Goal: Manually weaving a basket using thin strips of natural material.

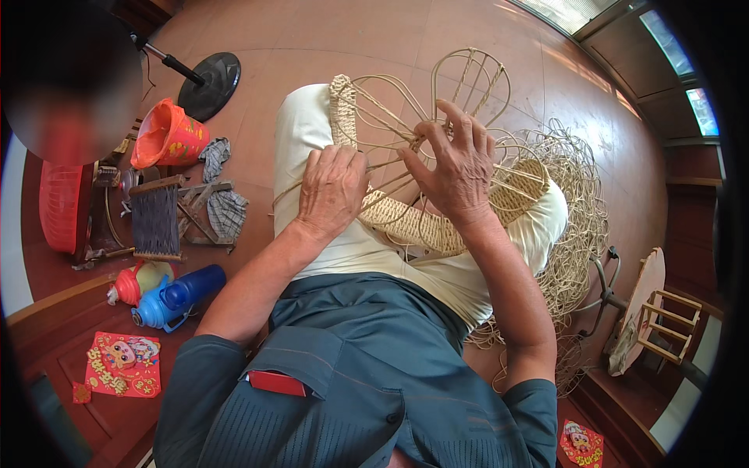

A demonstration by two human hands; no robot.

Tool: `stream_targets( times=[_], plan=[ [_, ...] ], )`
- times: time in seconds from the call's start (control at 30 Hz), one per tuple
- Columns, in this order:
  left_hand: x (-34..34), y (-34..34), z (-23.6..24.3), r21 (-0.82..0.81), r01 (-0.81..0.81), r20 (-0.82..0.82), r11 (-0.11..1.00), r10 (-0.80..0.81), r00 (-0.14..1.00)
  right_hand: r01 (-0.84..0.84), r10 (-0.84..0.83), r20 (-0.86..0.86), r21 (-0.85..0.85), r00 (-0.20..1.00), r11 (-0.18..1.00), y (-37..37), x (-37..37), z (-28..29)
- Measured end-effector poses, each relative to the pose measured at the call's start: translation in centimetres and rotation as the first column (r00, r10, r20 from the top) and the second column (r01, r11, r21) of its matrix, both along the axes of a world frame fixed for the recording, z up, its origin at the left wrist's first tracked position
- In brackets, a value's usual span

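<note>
A half-woven basket-like piece of tan cord on a looped frame rests across my lap. Its woven band is thick and braided; bare frame loops stick out at the far side. My left hand is closed over a tan cord at the left of the piece, and a loose end of cord shows beyond it over my thigh. Near the middle, where several cords meet, my right hand bends its thumb and fingers around the strands. The exact pinch of both hands is partly hidden.
A large tangle of tan cord lies on the floor to my right, near a tipped stool. To the left are an orange bucket, a small woven-top stool, a blue bottle and a round black stand base.
</note>
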State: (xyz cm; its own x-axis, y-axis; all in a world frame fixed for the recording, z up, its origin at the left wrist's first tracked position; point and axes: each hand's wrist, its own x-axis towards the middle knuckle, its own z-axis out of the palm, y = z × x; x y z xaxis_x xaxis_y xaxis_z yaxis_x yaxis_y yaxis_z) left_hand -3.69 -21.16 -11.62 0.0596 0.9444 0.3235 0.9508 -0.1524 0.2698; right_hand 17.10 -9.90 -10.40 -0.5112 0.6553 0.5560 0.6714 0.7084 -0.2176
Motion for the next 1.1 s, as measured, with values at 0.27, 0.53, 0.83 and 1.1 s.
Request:
stream_targets(
  times=[0.27, 0.53, 0.83, 1.1],
  plan=[
    [1.1, -0.8, 0.3, 0.208, 0.174, 0.142, 0.962, -0.206, 0.968, -0.041, 0.041, 0.0, -0.004, 0.999, 0.999, 0.3, 0.4, 0.1],
    [7.3, -1.9, -0.2, -0.029, 0.275, 0.474, 0.961, -0.229, 0.85, -0.135, 0.137, 0.099, -0.027, 0.986, 0.99, 0.7, 2.0, 1.5],
    [4.3, -3.9, -0.9, -0.111, 0.283, 0.382, 0.953, -0.222, 0.897, -0.153, 0.177, 0.199, -0.131, 0.964, 0.98, 0.4, 2.5, 2.5],
    [2.0, -3.8, -0.1, -0.014, 0.072, 0.339, 0.997, -0.063, 0.939, -0.092, 0.112, 0.188, -0.109, 0.976, 0.99, -0.4, 1.6, 1.7]
  ],
)
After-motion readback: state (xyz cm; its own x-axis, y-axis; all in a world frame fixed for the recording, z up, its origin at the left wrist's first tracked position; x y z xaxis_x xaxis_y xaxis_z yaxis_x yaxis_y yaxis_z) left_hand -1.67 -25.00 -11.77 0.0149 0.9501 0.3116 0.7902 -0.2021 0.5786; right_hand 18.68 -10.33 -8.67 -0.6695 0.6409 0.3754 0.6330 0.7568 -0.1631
